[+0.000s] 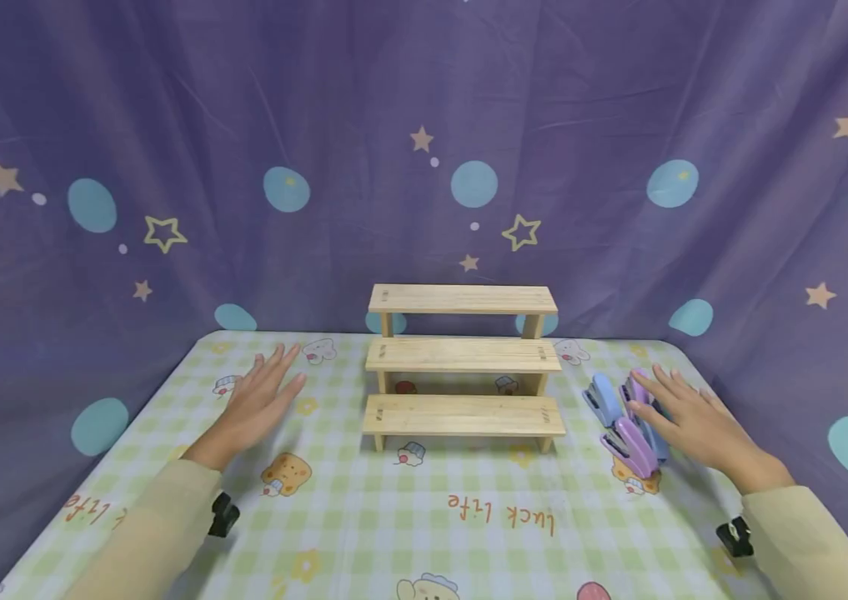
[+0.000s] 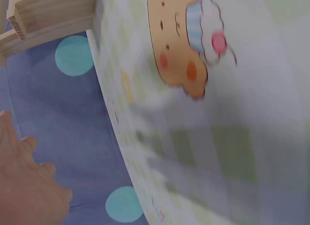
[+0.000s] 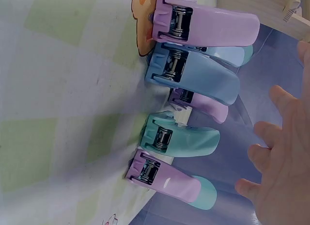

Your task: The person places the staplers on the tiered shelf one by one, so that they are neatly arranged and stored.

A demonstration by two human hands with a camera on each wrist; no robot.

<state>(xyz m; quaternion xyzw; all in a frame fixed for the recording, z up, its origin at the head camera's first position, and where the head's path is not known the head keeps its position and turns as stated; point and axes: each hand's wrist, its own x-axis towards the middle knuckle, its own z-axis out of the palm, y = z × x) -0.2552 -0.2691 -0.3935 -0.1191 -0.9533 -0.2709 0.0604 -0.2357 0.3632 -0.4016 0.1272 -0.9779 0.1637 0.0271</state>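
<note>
Running off the lower edge, the two pale sleeves are cut short, each with a black device at the cuff, its underside hard to make out. Printed figures on the green-and-white checked tablecloth are also cropped along that edge. The left hand and right hand are well apart, fingers extended, the left over bare cloth, the right beside a cluster of staplers at the right side of the table. From the head view the right hand's fingers mask part of that cluster; a pink stapler lies nearest, a light blue stapler beyond it. The right wrist view shows more: a teal stapler and a darker blue stapler among others, some half covered by their neighbours, so the full count is uncertain; a teal patch behind the lowest pink one could be stapler or curtain. Mid-table, the three-step wooden rack hides some cloth prints, and the left wrist view catches only its corner. Behind hangs the purple curtain, its patterns clipped at both sides.
</note>
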